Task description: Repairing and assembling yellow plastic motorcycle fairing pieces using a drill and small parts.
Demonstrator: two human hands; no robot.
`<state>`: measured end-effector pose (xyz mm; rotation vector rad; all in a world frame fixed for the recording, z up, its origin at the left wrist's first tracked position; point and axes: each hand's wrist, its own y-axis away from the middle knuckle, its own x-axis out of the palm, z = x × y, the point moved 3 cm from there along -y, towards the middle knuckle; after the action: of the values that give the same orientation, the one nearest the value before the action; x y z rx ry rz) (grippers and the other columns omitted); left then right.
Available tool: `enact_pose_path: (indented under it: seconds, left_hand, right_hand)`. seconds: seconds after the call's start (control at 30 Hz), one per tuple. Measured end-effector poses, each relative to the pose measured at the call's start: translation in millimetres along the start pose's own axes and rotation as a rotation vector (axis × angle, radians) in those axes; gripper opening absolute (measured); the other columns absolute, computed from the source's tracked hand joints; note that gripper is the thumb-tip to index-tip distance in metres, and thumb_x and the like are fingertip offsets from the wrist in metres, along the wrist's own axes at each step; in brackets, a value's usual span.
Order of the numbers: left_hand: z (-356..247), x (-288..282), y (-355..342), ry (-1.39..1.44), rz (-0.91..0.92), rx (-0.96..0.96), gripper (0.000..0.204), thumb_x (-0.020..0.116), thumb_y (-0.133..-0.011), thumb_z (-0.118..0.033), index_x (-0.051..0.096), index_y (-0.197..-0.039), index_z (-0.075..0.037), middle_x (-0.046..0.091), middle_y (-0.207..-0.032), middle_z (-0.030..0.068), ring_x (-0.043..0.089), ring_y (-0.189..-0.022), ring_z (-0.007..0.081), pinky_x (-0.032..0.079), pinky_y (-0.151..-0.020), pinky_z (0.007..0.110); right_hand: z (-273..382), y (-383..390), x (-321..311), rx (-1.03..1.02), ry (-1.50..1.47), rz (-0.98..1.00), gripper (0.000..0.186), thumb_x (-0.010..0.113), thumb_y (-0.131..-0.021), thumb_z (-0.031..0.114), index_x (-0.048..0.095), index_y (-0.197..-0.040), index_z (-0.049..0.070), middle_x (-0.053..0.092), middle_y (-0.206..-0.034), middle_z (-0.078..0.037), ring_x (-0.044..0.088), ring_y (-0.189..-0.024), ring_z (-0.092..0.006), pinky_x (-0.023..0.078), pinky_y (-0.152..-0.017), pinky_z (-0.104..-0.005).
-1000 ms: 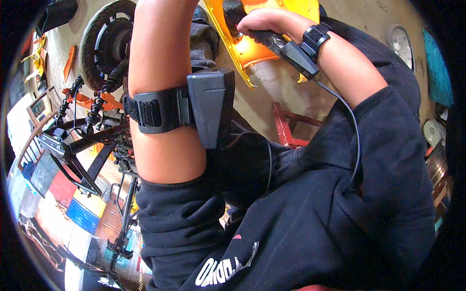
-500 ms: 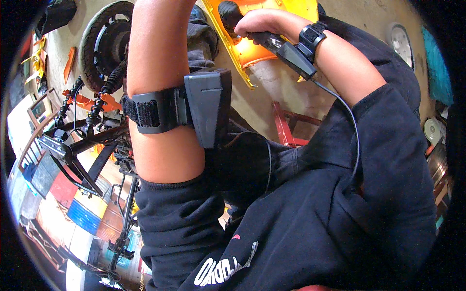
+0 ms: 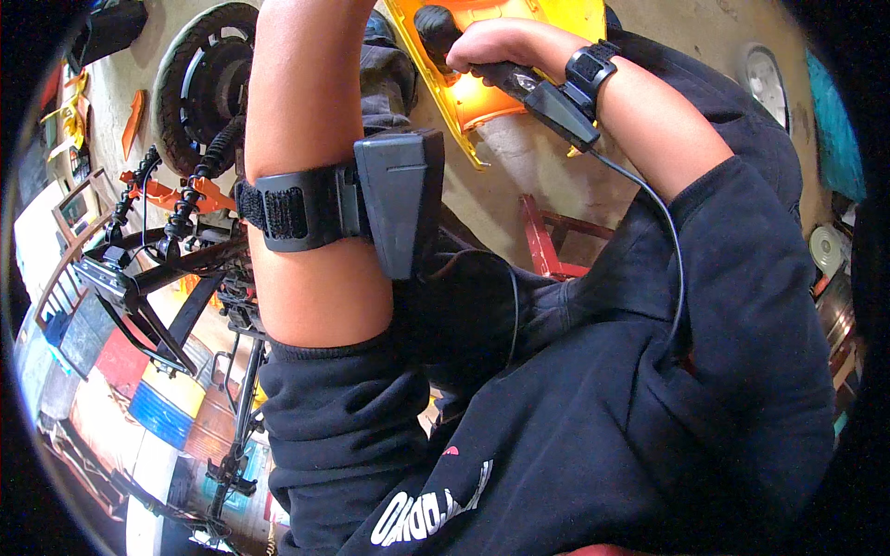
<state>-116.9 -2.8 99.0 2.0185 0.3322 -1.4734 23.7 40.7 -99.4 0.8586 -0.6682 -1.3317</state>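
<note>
My right hand is closed at the top of the view, over a yellow plastic panel. A black round-ended thing, whose kind I cannot make out, sticks out past its curled fingers. Part of the panel beneath the hand shows bright orange. My left forearm reaches straight up past the upper edge, so the left hand is out of sight. Each arm wears a black strap with a grey box: one box on the left forearm, another at the right wrist.
At left stands a stripped vehicle frame with a black wheel, coil-spring shock absorbers and a dark metal rack. A red metal stand is between my legs. A cable runs from the right wrist box to my sleeve.
My right hand and wrist have shifted slightly leftward, and the black round-ended thing has moved a little with them. The left forearm has barely moved.
</note>
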Motion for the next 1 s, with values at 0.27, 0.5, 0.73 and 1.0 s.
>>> enact_pose_path:
  seconds: [0.27,0.5,0.73,1.0]
  left_hand:
    - [-2.1,-3.0,1.1,-0.007,0.002,0.006,0.051,0.051,-0.094,-0.042,0.072,-0.098,0.004,0.067,-0.100,0.0293,0.065,-0.100,0.0419,0.050,-0.089,0.047]
    - [-0.2,-1.6,3.1,-0.009,0.002,-0.002,0.050,0.052,-0.094,-0.042,0.071,-0.098,0.004,0.066,-0.101,0.0294,0.065,-0.101,0.0417,0.050,-0.090,0.047]
    - [1.1,0.6,0.6,-0.012,-0.029,0.011,0.050,0.052,-0.094,-0.042,0.071,-0.097,0.004,0.066,-0.100,0.0295,0.065,-0.100,0.0422,0.050,-0.088,0.047]
    - [4.5,5.6,-5.4,-0.046,-0.016,-0.025,0.050,0.052,-0.094,-0.042,0.072,-0.095,0.004,0.067,-0.098,0.0293,0.065,-0.098,0.0424,0.050,-0.087,0.047]
  right_hand:
    - [1.8,3.4,-0.2,0.019,0.081,-0.029,0.021,0.060,-0.069,0.019,0.061,-0.079,0.001,0.058,-0.070,-0.008,0.057,-0.057,-0.0198,0.048,-0.052,-0.0356]
    - [-1.4,4.0,4.7,0.019,0.057,-0.019,0.022,0.061,-0.069,0.021,0.062,-0.078,0.002,0.059,-0.070,-0.007,0.058,-0.058,-0.0195,0.049,-0.053,-0.0346]
    - [4.1,8.5,3.4,-0.024,0.149,-0.009,0.024,0.060,-0.068,0.022,0.063,-0.078,0.001,0.061,-0.071,-0.008,0.059,-0.060,-0.0195,0.048,-0.054,-0.0353]
    - [10.8,18.4,6.3,-0.003,0.193,-0.020,0.025,0.060,-0.068,0.023,0.064,-0.080,0.001,0.062,-0.073,-0.008,0.058,-0.062,-0.0198,0.048,-0.057,-0.0353]
